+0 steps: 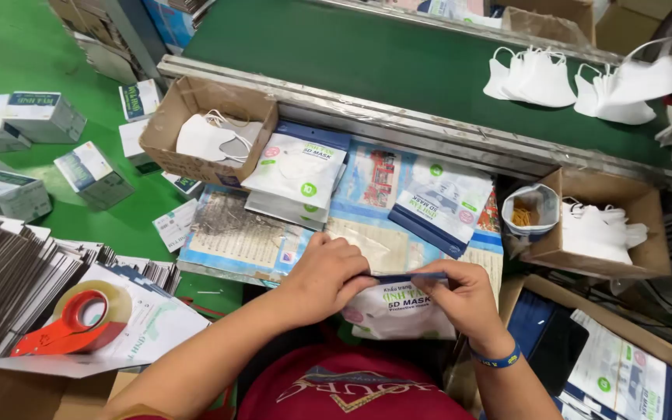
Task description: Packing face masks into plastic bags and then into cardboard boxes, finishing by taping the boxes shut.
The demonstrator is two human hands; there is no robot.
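Both my hands hold a white mask pouch (398, 313) with a blue zip strip along its top, close to my body. My left hand (328, 276) pinches the strip's left end. My right hand (464, 299), a blue band on its wrist, pinches the right end. Just beyond my hands lie more filled pouches: a stack (299, 169) at centre left and another pouch (443, 204) at centre right, on a small paper-covered work table (235, 241).
A cardboard box (196, 97) with white masks stands at back left, another box (647, 206) at right beside a small bag (529, 208). Behind runs a green conveyor belt (367, 58) carrying white masks (534, 78). A red tape dispenser (79, 323) and flat cartons (9, 280) sit left.
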